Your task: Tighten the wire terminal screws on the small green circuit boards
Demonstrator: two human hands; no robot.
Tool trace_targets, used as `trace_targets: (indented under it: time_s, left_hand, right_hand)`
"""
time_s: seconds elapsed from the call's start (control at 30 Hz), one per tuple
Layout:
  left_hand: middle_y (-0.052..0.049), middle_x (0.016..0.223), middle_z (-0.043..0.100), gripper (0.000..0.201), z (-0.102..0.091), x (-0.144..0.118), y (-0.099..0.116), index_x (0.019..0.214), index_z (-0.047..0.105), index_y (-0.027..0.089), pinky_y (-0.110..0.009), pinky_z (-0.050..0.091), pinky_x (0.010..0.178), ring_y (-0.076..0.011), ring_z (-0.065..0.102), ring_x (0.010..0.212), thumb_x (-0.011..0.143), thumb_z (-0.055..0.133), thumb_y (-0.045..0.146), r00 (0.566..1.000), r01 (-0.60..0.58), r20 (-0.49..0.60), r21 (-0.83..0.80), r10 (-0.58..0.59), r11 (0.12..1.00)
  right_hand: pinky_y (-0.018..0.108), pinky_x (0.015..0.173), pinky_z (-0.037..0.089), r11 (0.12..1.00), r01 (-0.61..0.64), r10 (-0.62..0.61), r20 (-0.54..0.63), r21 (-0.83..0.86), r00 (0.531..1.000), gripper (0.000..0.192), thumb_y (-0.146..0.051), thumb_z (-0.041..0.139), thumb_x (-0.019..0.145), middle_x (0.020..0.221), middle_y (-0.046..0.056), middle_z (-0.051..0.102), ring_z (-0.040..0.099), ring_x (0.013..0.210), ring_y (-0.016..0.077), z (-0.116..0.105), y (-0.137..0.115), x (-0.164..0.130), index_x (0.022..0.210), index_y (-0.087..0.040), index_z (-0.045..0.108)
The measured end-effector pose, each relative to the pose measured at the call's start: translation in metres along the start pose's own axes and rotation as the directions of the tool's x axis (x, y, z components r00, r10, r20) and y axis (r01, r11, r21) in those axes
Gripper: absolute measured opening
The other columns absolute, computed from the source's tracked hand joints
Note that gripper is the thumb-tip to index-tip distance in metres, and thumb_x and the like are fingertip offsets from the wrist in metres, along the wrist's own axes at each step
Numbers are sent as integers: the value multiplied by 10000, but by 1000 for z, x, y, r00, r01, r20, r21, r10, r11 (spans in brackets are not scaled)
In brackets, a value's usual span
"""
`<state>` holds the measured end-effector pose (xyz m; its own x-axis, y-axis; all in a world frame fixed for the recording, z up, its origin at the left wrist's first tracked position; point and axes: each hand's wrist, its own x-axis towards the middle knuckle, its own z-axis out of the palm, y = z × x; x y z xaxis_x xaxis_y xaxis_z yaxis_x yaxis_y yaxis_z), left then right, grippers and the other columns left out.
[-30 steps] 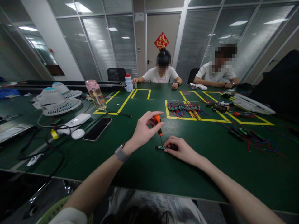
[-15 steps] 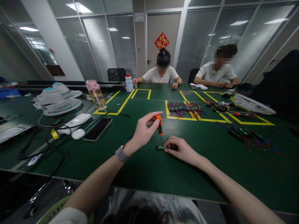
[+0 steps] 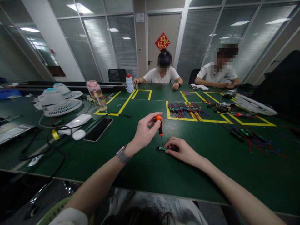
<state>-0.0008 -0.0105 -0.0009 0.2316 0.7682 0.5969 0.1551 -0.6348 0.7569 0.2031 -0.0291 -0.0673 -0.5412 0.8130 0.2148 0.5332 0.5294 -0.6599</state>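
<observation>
My left hand (image 3: 147, 128) is closed around the top of an orange and black screwdriver (image 3: 160, 126), thumb and fingers near its orange cap. The screwdriver stands nearly upright, its thin shaft reaching down to a small green circuit board (image 3: 161, 148) on the green table. With thumb and fingertips, my right hand (image 3: 179, 149) pinches the right end of that board and holds it against the tabletop. My right fingers hide part of the board and a dark piece beneath them. Whether the tip sits in a screw is too small to tell.
Wired circuit boards (image 3: 187, 108) lie inside yellow tape ahead, with more wired boards (image 3: 248, 134) to the right. A phone (image 3: 98, 129), white fans (image 3: 61, 101), cables and a pink-lidded bottle (image 3: 96, 96) occupy the left. Two people (image 3: 162, 75) sit across the table.
Hardly anything differs. Both hands, the screwdriver and the board keep their places; the view has shifted very slightly.
</observation>
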Motion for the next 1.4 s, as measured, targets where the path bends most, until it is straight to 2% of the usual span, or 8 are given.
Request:
trace_targets:
  time_s: [0.2,0.37,0.6,0.83,1.0,1.17,1.3,1.4]
  left_hand:
    - [-48,977,595,258,0,1,3,1085,649,190,-233,522,694,-144,590,831,862,608,313,999,-12,-46,129,18,992]
    - [-77,1074,603,320,0,0,1,1209,597,178,-222,520,703,-152,592,914,919,472,237,1000,21,3,2,-21,1000]
    - [-33,940,573,279,4,-1,1,1081,641,197,-218,526,669,-131,581,799,821,661,298,998,-2,-66,120,10,993]
    - [-76,1039,621,282,4,-2,-1,1182,584,179,-238,532,728,-151,613,894,928,481,246,1000,-7,-17,-6,7,1000]
    - [-50,1011,595,306,2,-3,1,1191,599,221,-236,534,734,-139,590,869,888,559,244,998,-59,-9,109,60,992]
    - [-61,1071,593,379,3,-2,2,1269,543,220,-217,530,718,-136,598,909,893,513,179,997,-74,18,78,73,994]
    - [-37,968,583,306,2,-2,2,1131,627,202,-225,511,715,-126,576,825,833,647,271,994,-92,-37,203,101,975]
    - [-55,1028,590,292,1,-2,3,1178,613,213,-246,515,751,-146,583,897,901,541,271,996,-87,2,152,88,984]
  right_hand:
    - [255,649,434,1000,5,-5,-2,-3,1000,65,-211,646,836,818,19,563,551,715,144,0,2,0,875,-176,684]
    - [253,651,435,1000,10,-10,-4,-2,1000,66,-209,648,836,822,19,566,553,719,144,1,2,0,877,-176,686]
    - [252,645,432,1000,9,-9,-3,-12,1000,63,-204,651,833,823,19,570,555,715,144,0,0,0,877,-176,687]
    - [257,658,440,1000,10,-10,-4,-4,1000,66,-208,649,836,824,22,574,558,721,146,1,0,0,878,-176,690]
    - [257,654,438,1000,5,-5,-5,-15,1000,68,-222,653,836,818,22,575,556,714,145,0,0,1,871,-179,692]
    - [260,660,442,1000,5,-5,0,-15,1000,77,-232,646,841,825,25,576,557,720,147,0,-1,1,871,-177,692]
    - [264,654,444,1000,4,-4,-2,-14,1000,90,-247,643,846,833,27,579,559,718,149,0,0,0,882,-180,692]
    - [269,664,450,1000,14,-14,-4,-11,1000,96,-255,641,849,833,30,586,563,723,153,0,0,0,883,-182,694]
